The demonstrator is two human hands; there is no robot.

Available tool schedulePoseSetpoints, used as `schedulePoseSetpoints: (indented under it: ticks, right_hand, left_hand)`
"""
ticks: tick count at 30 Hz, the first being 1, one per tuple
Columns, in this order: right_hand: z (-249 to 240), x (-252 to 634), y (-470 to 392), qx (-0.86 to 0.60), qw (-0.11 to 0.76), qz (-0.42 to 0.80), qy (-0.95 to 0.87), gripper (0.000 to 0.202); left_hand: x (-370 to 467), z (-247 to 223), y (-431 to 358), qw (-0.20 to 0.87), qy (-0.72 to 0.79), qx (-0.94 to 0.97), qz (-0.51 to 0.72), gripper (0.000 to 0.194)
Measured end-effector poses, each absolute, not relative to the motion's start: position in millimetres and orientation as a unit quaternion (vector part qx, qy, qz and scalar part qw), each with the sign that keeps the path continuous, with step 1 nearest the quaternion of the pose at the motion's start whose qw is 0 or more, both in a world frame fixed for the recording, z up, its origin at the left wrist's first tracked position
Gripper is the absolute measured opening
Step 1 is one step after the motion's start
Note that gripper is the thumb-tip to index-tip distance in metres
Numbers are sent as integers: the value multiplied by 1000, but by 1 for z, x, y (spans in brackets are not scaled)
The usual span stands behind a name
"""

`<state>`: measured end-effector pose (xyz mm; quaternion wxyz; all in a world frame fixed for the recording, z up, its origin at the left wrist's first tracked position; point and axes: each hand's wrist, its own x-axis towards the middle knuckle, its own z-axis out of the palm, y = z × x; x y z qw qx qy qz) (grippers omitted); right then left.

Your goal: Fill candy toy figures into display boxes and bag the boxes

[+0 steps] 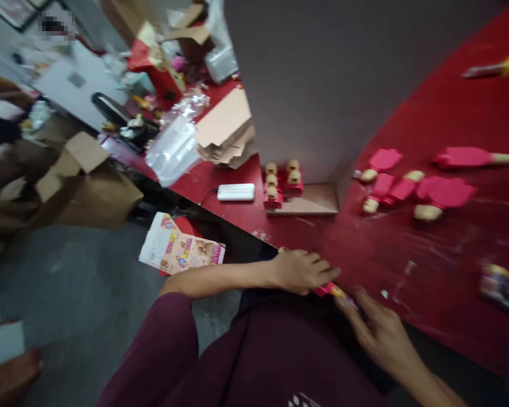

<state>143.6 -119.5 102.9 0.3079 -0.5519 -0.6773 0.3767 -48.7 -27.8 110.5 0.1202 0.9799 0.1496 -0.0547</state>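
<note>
At the table's front edge, my left hand (301,271) is wrapped round a pink toy piece (324,289), most of which its fingers hide. A small yellow and purple piece (341,293) shows at the toy's right end. My right hand (377,325) pinches this yellow and purple piece between thumb and fingers; motion blur hides its exact shape. To the right on the red table lie several pink toy pieces with tan ends, among them a wide one (445,193) and a long one (470,158).
A shallow cardboard box (318,200) holds several upright toys with tan bear-like heads (272,181). Left of it are a white power bank-like block (236,192), stacked cardboard sheets (227,127) and clear plastic bags (173,150). A printed carton (180,249) stands below the table edge.
</note>
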Motion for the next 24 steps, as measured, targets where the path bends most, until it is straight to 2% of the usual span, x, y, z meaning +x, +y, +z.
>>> schedulePoseSetpoints:
  ticks: [4,7,10,13,15,18,20,22,24]
  right_hand:
    - [98,147,-112,-581,266,475,-605,41]
    - [99,149,-111,-655,294,446,-535,47]
    - [94,142,-113,-708,364,393,-460,46]
    - [89,132,-113,-675,404,375,-490,40]
    - [90,130,-108,-643,395,351,-554,36]
    - [100,135,-92,-637,399,300,-587,41]
    - [110,141,-76,-622,396,310,-600,45]
    - [121,146,-57,-575,365,346,-645,35]
    - [130,148,-35,-555,352,331,-677,22]
  left_hand:
    - [-52,106,-28,93,167,981,21,43]
    - [-43,113,-38,125,344,923,118,54]
    - [-25,115,-50,304,497,778,236,69]
    - [-8,108,-55,529,480,619,326,52]
    - [-5,103,-54,595,480,544,346,39]
    - [-13,101,-48,603,465,549,345,38]
    - [-22,102,-43,598,413,602,331,40]
    - [-31,102,-37,578,388,644,319,43]
    - [-37,97,-30,513,430,672,316,49]
